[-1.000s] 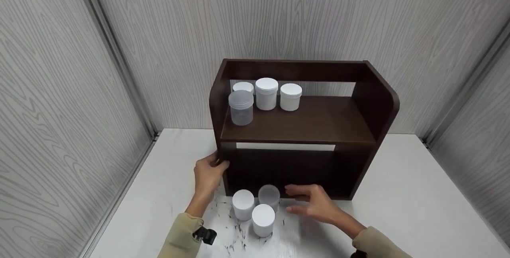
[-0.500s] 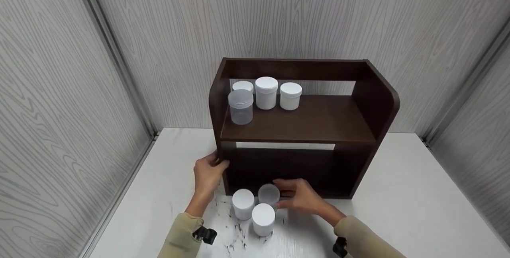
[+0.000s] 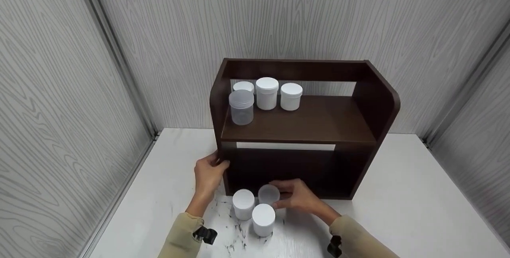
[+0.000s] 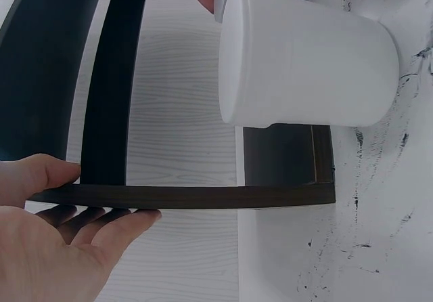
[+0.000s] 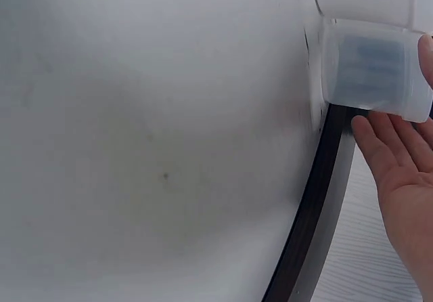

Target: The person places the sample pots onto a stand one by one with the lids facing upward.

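A dark brown two-level shelf unit [image 3: 318,126] stands on the white table [image 3: 410,206]. My left hand [image 3: 211,168] grips its left side panel [image 4: 183,197], thumb on one face and fingers on the other. Three jars stand on the table in front of the shelf: two white ones [image 3: 243,204] [image 3: 263,219] and a translucent jar [image 3: 269,193]. My right hand [image 3: 281,195] holds the translucent jar [image 5: 375,68] from the right, fingers and thumb round it. The upper shelf carries a clear jar [image 3: 241,107] and three white jars [image 3: 267,93].
Grey wood-grain walls [image 3: 79,71] close in the table on the left, back and right. Black scuff marks [image 3: 235,238] speckle the table near the jars. The right half of the upper shelf [image 3: 338,122] holds nothing.
My right hand has moved left from beside the jars and closed round the translucent jar. My left hand has stayed on the shelf's side panel.
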A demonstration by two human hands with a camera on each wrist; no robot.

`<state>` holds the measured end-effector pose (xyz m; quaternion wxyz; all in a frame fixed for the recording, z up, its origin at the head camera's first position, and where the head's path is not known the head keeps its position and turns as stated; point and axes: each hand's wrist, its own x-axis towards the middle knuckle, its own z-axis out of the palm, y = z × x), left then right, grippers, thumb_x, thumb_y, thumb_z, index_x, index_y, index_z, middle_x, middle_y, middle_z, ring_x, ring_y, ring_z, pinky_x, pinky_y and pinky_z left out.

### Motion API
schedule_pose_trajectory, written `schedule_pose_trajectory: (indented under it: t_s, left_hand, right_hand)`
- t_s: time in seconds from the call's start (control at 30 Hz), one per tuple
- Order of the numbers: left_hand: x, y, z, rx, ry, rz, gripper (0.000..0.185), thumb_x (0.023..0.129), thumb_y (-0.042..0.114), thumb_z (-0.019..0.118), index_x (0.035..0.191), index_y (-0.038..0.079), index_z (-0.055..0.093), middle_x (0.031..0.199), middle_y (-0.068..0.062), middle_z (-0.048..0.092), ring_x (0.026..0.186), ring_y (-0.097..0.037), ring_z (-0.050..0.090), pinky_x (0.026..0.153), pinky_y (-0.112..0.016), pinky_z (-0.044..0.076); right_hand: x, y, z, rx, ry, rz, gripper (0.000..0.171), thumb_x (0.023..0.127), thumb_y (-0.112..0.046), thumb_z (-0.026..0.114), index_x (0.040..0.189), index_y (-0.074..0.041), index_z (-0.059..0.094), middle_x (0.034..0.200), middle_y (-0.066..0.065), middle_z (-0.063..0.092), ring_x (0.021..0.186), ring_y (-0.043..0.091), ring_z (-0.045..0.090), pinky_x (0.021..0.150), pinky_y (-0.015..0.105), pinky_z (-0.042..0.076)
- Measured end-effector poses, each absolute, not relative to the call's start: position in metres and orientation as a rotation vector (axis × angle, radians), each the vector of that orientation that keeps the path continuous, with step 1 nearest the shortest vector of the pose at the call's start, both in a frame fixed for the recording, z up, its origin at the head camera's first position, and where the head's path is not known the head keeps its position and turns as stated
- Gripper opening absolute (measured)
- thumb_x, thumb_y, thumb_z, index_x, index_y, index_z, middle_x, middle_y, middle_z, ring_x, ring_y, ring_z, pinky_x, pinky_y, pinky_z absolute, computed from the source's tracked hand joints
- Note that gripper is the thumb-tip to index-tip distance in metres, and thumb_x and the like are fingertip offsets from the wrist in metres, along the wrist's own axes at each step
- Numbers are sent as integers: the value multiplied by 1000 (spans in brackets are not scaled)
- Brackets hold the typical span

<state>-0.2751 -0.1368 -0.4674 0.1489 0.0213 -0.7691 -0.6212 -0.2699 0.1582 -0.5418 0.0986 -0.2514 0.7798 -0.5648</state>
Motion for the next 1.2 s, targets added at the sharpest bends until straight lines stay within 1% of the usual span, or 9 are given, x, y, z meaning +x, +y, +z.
schedule_pose_trajectory:
  t_s: [0.17,0.4,0.57,0.67,0.77,0.9,1.0,1.1,1.2]
  left_hand:
    - [-274,-137,-467,75,-2226,-1780,49,94,6,71,139,-11,61,131,-25,68,121,-36,67,94,-38,57]
    - [-274,-135,-467,89,-2232,-1782,49,94,6,71,138,-11,61,130,-26,69,121,-36,67,92,-37,58]
    - [-274,-135,-468,62,-2216,-1805,48,95,6,70,138,-13,60,129,-27,68,120,-37,67,92,-37,58]
    - [-274,-136,-468,67,-2206,-1811,48,94,5,70,138,-13,60,130,-27,68,121,-37,67,94,-37,57]
    - [-275,-136,-468,79,-2212,-1809,49,94,5,71,138,-13,60,130,-27,68,122,-37,66,95,-37,57]
    - [-275,-136,-468,90,-2223,-1799,49,93,6,71,138,-12,60,130,-27,68,122,-36,67,94,-37,57]
    - [-275,-136,-468,87,-2222,-1789,48,93,6,71,137,-12,62,129,-26,69,121,-36,67,93,-36,57]
    - [-275,-136,-468,71,-2221,-1777,47,93,6,71,136,-12,62,128,-26,70,120,-36,68,92,-36,58]
    - [-274,-137,-467,64,-2220,-1770,46,93,5,71,136,-12,63,127,-25,70,119,-36,68,91,-37,58]
  right_hand:
    - [-265,166,-543,-727,2285,-1703,66,78,-8,93,137,6,66,133,22,69,120,37,67,96,51,56]
    - [-255,189,-544,-755,2280,-1700,67,79,-6,93,137,10,64,129,23,70,117,38,69,95,43,58]
    - [-249,200,-543,-780,2261,-1705,70,79,-5,92,138,14,60,135,27,65,123,42,65,97,43,57]
    - [-246,200,-544,-762,2252,-1708,74,79,-6,93,142,13,58,143,29,59,128,43,61,99,43,55]
    - [-245,198,-544,-743,2270,-1696,76,79,-8,93,144,10,58,147,28,55,131,43,59,100,42,54]
    - [-244,198,-545,-739,2291,-1694,73,79,-8,93,142,9,60,146,26,58,130,41,60,98,41,56]
    - [-242,200,-545,-752,2292,-1699,71,78,-8,93,140,10,62,143,26,60,127,40,62,95,42,58]
    - [-240,203,-545,-751,2283,-1705,72,78,-9,93,140,11,61,142,26,61,126,40,63,94,44,58]
    - [-238,204,-545,-736,2262,-1720,75,79,-8,93,142,12,58,143,28,59,127,42,62,95,47,57]
